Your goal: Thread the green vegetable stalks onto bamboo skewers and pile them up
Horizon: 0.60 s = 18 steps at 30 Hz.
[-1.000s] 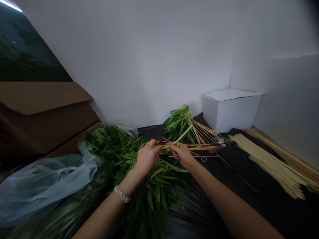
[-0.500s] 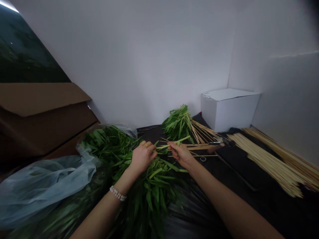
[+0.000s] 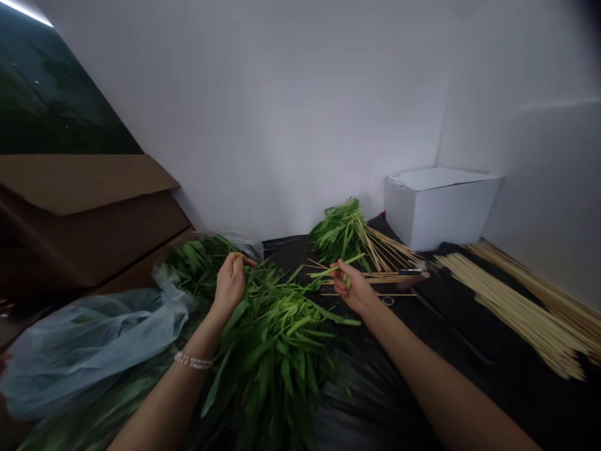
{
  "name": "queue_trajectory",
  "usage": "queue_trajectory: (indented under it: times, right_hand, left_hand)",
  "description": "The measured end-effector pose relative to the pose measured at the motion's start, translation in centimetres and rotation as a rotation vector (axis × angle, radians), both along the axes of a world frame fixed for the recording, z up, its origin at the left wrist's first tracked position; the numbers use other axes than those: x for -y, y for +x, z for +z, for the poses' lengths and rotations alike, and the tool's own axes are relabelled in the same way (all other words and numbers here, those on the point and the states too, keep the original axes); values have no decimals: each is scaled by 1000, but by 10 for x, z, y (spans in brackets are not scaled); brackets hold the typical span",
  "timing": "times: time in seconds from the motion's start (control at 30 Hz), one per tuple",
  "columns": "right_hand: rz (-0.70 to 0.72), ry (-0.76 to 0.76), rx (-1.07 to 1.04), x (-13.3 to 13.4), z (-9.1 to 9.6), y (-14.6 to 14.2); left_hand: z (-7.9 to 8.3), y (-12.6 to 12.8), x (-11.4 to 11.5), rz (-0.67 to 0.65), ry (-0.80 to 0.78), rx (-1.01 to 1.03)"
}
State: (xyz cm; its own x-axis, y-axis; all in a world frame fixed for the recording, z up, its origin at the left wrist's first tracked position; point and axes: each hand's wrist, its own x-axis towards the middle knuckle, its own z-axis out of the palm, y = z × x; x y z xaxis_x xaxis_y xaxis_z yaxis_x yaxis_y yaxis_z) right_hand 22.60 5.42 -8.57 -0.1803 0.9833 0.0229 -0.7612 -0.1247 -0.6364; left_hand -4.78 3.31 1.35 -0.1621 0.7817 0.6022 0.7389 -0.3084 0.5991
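Observation:
My right hand (image 3: pixel 355 289) pinches a pale green leafy vegetable stem (image 3: pixel 353 259), likely water spinach, which slants up to the right past the fingertips. A second piece of stem shows under its curled fingers. To the left, my left hand (image 3: pixel 230 280) is closed above the greens, thumb and fingers together. What it holds, if anything, is hidden. Below and between both hands spreads a heap of long-leaved greens (image 3: pixel 282 338). Behind the right hand lies a bundle of greens on thin sticks (image 3: pixel 340 228), its bare stick ends pointing right.
Loose thin sticks (image 3: pixel 380 277) and a small ring (image 3: pixel 388 301) lie right of my hand. Farther right are thick rows of pale sticks (image 3: pixel 507 307) and a white box (image 3: pixel 441 207). A clear plastic bag (image 3: pixel 98 351) and a cardboard box (image 3: pixel 89 232) stand left.
My left hand has moved left and slightly up, away from my right hand, and now hovers over the greens. The right hand still holds the stem; the view has shifted slightly.

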Motion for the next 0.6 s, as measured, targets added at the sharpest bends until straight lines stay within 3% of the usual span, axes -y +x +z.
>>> queue_trajectory:
  times: [0.07, 0.13, 0.23, 0.3, 0.37, 0.43, 0.6]
  right_hand:
    - [23, -19, -31, 0, 0, 1]
    - [50, -39, -51, 0, 1, 4]
    - [111, -26, -69, 2, 3, 7]
    - [153, -16, -65, 4, 3, 7]
    - [179, -26, -32, 5, 1, 4]
    - [185, -36, 6, 4, -2, 2]
    - [177, -24, 35, 2, -6, 0]
  left_hand:
    - [0, -2, 2, 6, 15, 67]
    - [0, -5, 6, 91, 44, 2]
    - [-1, -9, 9, 252, 48, -365]
    - [-6, -12, 6, 304, -46, -616]
    - [-17, -15, -2, 286, -226, -772]
    - [-30, -17, -14, 182, -427, -830]
    - [-59, -18, -45, 21, -519, -849]
